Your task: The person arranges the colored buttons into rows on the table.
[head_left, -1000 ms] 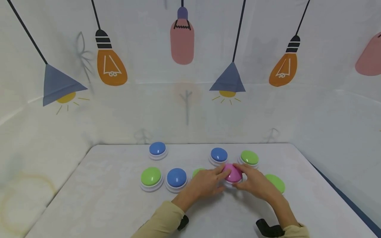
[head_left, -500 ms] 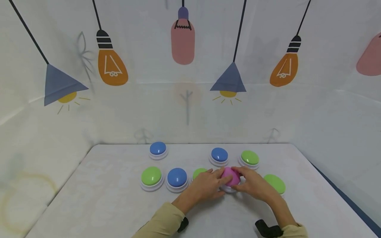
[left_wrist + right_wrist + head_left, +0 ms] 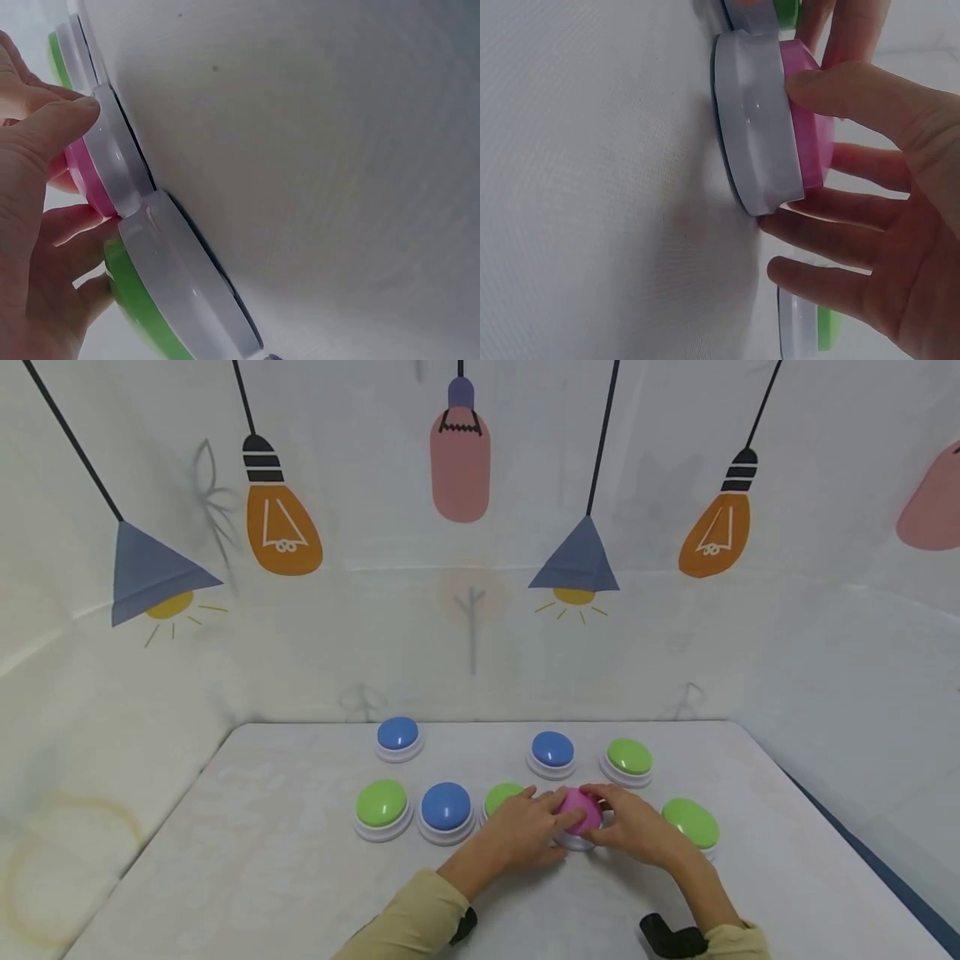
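A pink push button [image 3: 582, 812] with a round white base stands upright on the white table between my two hands. My left hand [image 3: 517, 833] holds its left side, the thumb [image 3: 71, 120] against the white base. From the right, my right hand [image 3: 637, 828] grips it, with the thumb [image 3: 817, 88] on the pink dome and the other fingers spread round the far side. A green push button [image 3: 501, 795], partly hidden by my left hand, sits just to the left; its base touches the pink one's in the left wrist view.
Left of the hands are a blue button [image 3: 446, 810] and a green button [image 3: 381, 806]. Further back stand two blue buttons [image 3: 397, 735] [image 3: 552, 750] and a green button [image 3: 629, 758]. Another green button [image 3: 692, 823] lies right of my right hand. A lamp-patterned sheet [image 3: 480, 635] hangs behind.
The pink button has slid toward me and slightly left, with both hands moving along on it. The other buttons have stayed in place.
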Available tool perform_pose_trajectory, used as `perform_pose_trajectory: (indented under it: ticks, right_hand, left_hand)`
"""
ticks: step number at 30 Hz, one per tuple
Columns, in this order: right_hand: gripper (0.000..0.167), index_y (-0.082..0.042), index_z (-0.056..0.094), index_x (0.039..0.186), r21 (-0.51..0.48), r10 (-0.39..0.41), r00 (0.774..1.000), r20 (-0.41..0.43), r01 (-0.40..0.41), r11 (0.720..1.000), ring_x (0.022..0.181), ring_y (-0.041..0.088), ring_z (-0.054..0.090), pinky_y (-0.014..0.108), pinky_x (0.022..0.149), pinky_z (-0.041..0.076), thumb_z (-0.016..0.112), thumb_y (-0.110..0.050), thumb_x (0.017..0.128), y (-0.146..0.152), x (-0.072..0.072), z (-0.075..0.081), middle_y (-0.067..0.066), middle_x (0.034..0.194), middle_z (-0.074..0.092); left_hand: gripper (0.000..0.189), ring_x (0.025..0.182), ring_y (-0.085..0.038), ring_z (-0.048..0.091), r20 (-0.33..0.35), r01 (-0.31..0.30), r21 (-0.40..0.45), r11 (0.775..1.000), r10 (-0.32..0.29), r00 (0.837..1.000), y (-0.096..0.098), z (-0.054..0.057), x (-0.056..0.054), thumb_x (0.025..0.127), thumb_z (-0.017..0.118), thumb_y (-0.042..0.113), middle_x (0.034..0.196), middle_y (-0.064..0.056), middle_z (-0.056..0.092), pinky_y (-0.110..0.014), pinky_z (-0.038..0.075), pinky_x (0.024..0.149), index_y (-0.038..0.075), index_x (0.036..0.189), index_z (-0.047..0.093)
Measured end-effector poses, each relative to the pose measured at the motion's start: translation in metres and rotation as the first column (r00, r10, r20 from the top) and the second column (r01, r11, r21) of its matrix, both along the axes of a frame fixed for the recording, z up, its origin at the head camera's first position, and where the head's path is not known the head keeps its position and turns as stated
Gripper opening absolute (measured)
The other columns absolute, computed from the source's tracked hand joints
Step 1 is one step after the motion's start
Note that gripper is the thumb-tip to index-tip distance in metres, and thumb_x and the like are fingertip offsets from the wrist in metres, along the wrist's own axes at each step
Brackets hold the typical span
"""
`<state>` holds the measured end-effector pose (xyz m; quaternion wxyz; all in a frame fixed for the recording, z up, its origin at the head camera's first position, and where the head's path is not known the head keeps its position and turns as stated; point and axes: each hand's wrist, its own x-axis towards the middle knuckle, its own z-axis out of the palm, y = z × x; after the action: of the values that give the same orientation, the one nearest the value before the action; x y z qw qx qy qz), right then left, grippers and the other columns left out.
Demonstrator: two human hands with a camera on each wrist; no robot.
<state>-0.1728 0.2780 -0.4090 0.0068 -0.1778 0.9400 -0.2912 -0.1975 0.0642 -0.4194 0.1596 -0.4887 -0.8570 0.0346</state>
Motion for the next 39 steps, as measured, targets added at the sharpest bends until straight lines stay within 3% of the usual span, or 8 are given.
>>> perform_pose_trajectory:
  ticks: [10, 20, 24, 28, 33, 39]
  right_hand:
    - [0.061, 0.004, 0.056, 0.130, -0.015, 0.018, 0.999, 0.034, -0.018, 1.000, 0.105, 0.027, 0.064, 0.042, 0.087, 0.055, 0.080, -0.017, 0.078, 0.000, 0.000, -0.003, 0.013, 0.122, 0.065]
    - [0.066, 0.000, 0.052, 0.138, -0.031, -0.051, 0.989, 0.138, 0.056, 0.998, 0.113, 0.032, 0.062, 0.050, 0.094, 0.053, 0.079, -0.023, 0.082, 0.000, 0.002, 0.001, 0.016, 0.132, 0.061]
    - [0.070, 0.001, 0.050, 0.140, -0.039, -0.057, 0.991, 0.123, 0.062, 0.997, 0.116, 0.036, 0.060, 0.053, 0.094, 0.052, 0.079, -0.028, 0.082, 0.001, 0.002, 0.007, 0.018, 0.134, 0.059]
    - [0.071, 0.000, 0.049, 0.142, -0.063, -0.060, 0.993, 0.099, 0.066, 0.996, 0.120, 0.041, 0.057, 0.057, 0.094, 0.051, 0.077, -0.032, 0.085, 0.003, -0.002, 0.014, 0.021, 0.139, 0.055]
    - [0.068, -0.002, 0.046, 0.143, -0.073, -0.072, 0.995, 0.075, 0.078, 0.994, 0.126, 0.045, 0.051, 0.059, 0.094, 0.050, 0.073, -0.033, 0.089, 0.003, -0.013, 0.019, 0.023, 0.142, 0.050]
    - [0.067, -0.001, 0.040, 0.147, -0.092, -0.086, 0.996, -0.013, 0.084, 0.992, 0.132, 0.047, 0.045, 0.063, 0.103, 0.042, 0.069, -0.026, 0.092, -0.001, -0.032, 0.019, 0.024, 0.147, 0.045]
  left_hand:
    - [0.056, 0.122, -0.015, 0.060, 0.031, -0.015, -0.043, 0.999, 0.017, 0.999, 0.000, 0.001, -0.001, 0.089, 0.067, 0.051, 0.143, -0.005, 0.055, -0.037, 0.048, 0.105, 0.031, 0.140, 0.054]
    - [0.056, 0.125, -0.014, 0.059, 0.101, -0.005, -0.064, 0.998, 0.011, 0.995, -0.001, 0.003, -0.006, 0.090, 0.068, 0.047, 0.146, -0.006, 0.054, -0.044, 0.043, 0.109, 0.034, 0.143, 0.052]
    - [0.054, 0.126, -0.014, 0.058, 0.110, 0.001, -0.042, 0.999, 0.004, 0.994, -0.002, 0.008, -0.009, 0.090, 0.070, 0.044, 0.145, -0.005, 0.054, -0.047, 0.041, 0.111, 0.033, 0.141, 0.054]
    - [0.052, 0.129, -0.015, 0.055, 0.117, -0.041, -0.013, 0.999, 0.042, 0.992, -0.003, 0.017, -0.013, 0.091, 0.069, 0.042, 0.147, -0.004, 0.052, -0.048, 0.037, 0.113, 0.031, 0.139, 0.055]
    - [0.062, 0.139, -0.017, 0.045, 0.177, -0.112, 0.015, 0.994, 0.107, 0.978, -0.002, 0.034, -0.027, 0.093, 0.066, 0.046, 0.152, -0.004, 0.047, -0.047, 0.035, 0.115, 0.027, 0.149, 0.046]
    - [0.074, 0.143, -0.022, 0.040, 0.288, -0.208, 0.034, 0.978, 0.190, 0.939, 0.001, 0.048, -0.047, 0.092, 0.068, 0.045, 0.157, -0.011, 0.037, -0.048, 0.036, 0.114, 0.021, 0.154, 0.036]
